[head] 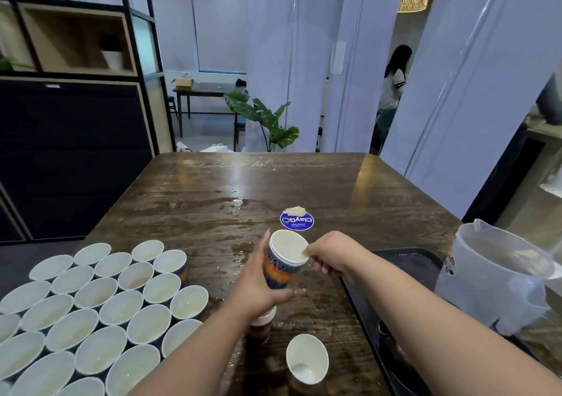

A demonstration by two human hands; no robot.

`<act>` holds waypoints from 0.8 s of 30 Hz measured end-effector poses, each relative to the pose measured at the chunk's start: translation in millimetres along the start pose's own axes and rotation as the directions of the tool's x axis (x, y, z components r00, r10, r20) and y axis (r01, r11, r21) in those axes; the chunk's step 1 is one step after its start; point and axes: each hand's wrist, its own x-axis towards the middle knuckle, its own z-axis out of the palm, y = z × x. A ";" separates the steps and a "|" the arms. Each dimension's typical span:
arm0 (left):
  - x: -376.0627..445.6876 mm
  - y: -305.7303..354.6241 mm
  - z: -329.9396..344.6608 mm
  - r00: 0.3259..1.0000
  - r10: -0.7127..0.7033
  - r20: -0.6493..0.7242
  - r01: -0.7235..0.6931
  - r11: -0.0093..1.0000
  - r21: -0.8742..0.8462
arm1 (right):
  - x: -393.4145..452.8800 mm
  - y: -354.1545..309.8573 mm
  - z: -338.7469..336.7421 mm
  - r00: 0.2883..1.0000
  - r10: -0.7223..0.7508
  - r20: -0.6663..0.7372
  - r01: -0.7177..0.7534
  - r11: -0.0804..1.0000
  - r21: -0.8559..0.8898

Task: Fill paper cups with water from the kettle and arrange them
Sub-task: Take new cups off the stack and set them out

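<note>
Fingers (pixel 316 264) of right hand (pixel 330 254) pinching top cup's rim; left hand (pixel 258 289) gripping cup stack (pixel 281 266), tilted above wet bench (pixel 213 189). Filled cups (pixel 100 313) clustered left; kettle (pixel 498 277) right.

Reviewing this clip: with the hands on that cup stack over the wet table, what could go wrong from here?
1. The right hand pinches the top cup's rim on the stack of paper cups that the left hand grips; two cups may come off together.
2. Spilled water covers the wooden table; cups set there may get soggy bases.
3. The left forearm passes close to the filled cups and the lone cup; a bump could tip them.
</note>
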 end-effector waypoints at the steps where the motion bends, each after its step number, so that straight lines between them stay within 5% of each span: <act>1: 2.3 7.5 -0.3 1.000 0.012 -0.014 -0.012 1.000 -0.002 | -1.3 -3.4 -0.7 1.000 -0.018 0.007 0.017 1.000 0.019; 5: 6.8 25.6 -4.0 0.984 0.077 -0.160 -0.060 0.992 0.107 | -7.3 -11.4 -14.5 0.997 -0.073 0.000 0.073 0.996 0.058; 9: 9.0 24.7 -6.1 0.986 0.102 -0.135 -0.082 0.985 0.149 | -19.4 -16.8 -36.0 0.989 -0.133 -0.069 0.144 0.971 0.191; 15: 7.5 22.1 -19.7 0.968 -0.086 -0.237 0.053 0.989 -0.141 | -13.1 -5.7 -70.6 0.962 -0.070 -0.266 0.183 0.883 0.431; 20: 10.3 21.3 -32.4 0.899 -0.185 -0.398 0.077 0.959 -0.273 | 26.5 59.2 -27.0 0.993 0.083 -0.085 -0.076 0.994 0.084; 24: 16.4 9.0 -41.2 0.903 -0.244 -0.355 0.160 0.955 -0.251 | 47.3 91.7 18.1 0.990 0.143 0.000 -0.140 0.971 -0.195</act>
